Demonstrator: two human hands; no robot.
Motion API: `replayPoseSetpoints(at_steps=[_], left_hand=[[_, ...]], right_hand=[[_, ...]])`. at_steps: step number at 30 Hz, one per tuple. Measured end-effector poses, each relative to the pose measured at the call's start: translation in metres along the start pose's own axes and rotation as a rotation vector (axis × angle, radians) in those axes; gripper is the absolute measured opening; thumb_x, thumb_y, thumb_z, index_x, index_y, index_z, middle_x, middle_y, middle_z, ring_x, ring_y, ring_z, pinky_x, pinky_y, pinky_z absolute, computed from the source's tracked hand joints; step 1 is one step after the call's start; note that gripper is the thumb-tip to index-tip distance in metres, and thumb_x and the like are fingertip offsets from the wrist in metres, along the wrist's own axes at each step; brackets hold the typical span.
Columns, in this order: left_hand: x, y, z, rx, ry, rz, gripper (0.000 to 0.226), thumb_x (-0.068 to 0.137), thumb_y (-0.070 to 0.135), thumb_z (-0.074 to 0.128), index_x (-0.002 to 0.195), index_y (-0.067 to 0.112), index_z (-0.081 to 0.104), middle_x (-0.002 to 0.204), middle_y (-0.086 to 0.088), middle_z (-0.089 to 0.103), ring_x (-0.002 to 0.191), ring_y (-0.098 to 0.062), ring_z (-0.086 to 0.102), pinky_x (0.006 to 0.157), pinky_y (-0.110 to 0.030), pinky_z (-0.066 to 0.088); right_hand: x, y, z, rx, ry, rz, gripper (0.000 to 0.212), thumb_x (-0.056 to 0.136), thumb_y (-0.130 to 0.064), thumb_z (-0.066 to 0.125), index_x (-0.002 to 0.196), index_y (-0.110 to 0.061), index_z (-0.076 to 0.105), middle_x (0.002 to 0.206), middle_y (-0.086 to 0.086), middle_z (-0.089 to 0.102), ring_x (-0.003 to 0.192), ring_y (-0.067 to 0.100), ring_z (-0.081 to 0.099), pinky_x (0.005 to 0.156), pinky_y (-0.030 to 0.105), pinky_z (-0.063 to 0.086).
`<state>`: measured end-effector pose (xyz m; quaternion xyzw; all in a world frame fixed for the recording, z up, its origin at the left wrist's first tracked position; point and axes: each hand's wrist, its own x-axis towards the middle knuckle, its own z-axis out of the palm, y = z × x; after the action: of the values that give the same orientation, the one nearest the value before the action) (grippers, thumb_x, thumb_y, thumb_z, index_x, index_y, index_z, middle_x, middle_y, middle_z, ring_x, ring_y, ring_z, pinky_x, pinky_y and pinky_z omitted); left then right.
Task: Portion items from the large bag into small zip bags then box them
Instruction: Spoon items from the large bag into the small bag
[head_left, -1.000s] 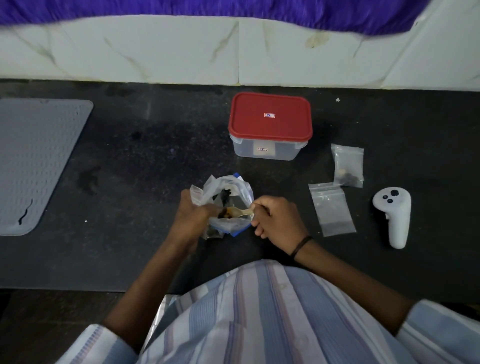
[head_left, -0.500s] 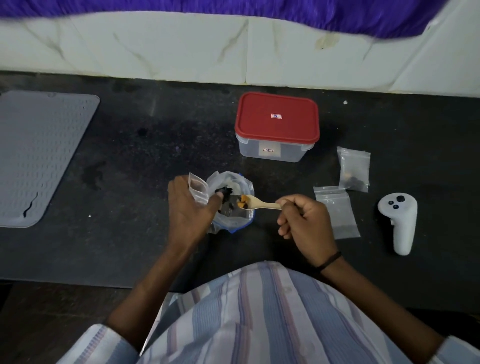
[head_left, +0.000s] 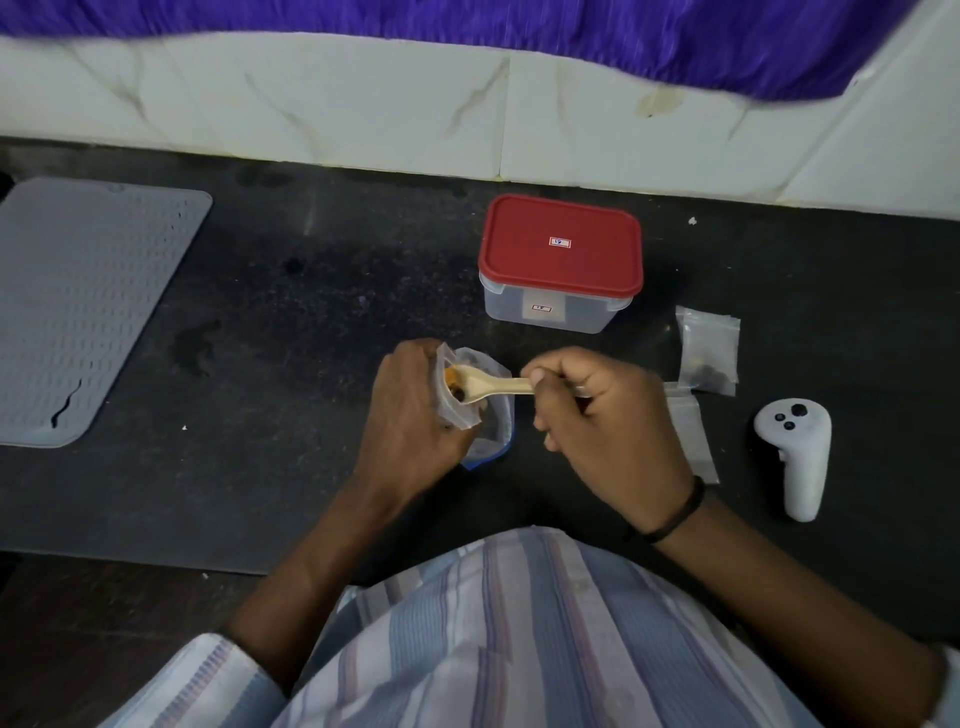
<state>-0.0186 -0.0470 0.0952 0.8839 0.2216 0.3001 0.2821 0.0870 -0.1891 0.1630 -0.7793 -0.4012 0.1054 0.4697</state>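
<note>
From the head view, a dark surface runs below a pale marbled wall, and both hands work near the middle of its near edge. The left hand has its fingers curled round a small zip bag, holding it upright with the mouth open just in front of the large bag, whose blue-edged clear plastic shows behind and under the hand. The right hand pinches the handle of a pale wooden spoon; the spoon lies nearly level, its bowl inside the mouth of the small zip bag with orange and dark pieces on it. Behind the hands, toward the far edge, a clear box stands with its red lid on. To the right of the box, a filled small zip bag lies flat with dark bits at its bottom, and nearer, partly hidden by the right hand, lies another flat zip bag. Further right sits a white handheld controller, well apart from the box. At the left edge lies a grey ridged mat. A black band circles the right wrist, and a striped shirt fills the bottom of the view.
</note>
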Motion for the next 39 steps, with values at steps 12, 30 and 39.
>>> replayPoseSetpoints(at_steps=[12, 30, 39], left_hand=[[0.006, -0.012, -0.004, -0.198, 0.025, -0.364, 0.039, 0.079, 0.026, 0.078, 0.102, 0.025, 0.046, 0.094, 0.008, 0.057, 0.084, -0.004, 0.057, 0.067, -0.018, 0.046], [0.032, -0.029, 0.013, -0.329, -0.260, -0.759, 0.040, 0.079, 0.017, 0.070, 0.108, 0.016, 0.042, 0.092, 0.003, 0.052, 0.082, -0.012, 0.056, 0.063, -0.030, 0.045], [0.039, -0.043, 0.017, -0.461, -0.275, -0.830, 0.036, 0.078, 0.004, 0.059, 0.110, 0.014, 0.047, 0.093, 0.000, 0.053, 0.086, -0.016, 0.056, 0.071, -0.034, 0.048]], right_hand=[[0.001, 0.010, 0.003, -0.494, 0.088, -0.493, 0.024, 0.099, -0.013, 0.049, 0.103, -0.006, 0.071, 0.079, 0.007, 0.067, 0.066, 0.020, 0.060, 0.058, 0.037, 0.051], [0.010, 0.067, 0.058, -0.540, -0.145, 0.027, 0.017, 0.090, -0.023, 0.056, 0.078, -0.014, 0.062, 0.070, 0.006, 0.063, 0.061, 0.025, 0.059, 0.053, 0.035, 0.047], [0.007, 0.081, 0.068, -0.387, -0.130, 0.077, 0.021, 0.093, -0.019, 0.053, 0.080, -0.010, 0.067, 0.064, 0.006, 0.064, 0.055, 0.019, 0.056, 0.052, 0.035, 0.047]])
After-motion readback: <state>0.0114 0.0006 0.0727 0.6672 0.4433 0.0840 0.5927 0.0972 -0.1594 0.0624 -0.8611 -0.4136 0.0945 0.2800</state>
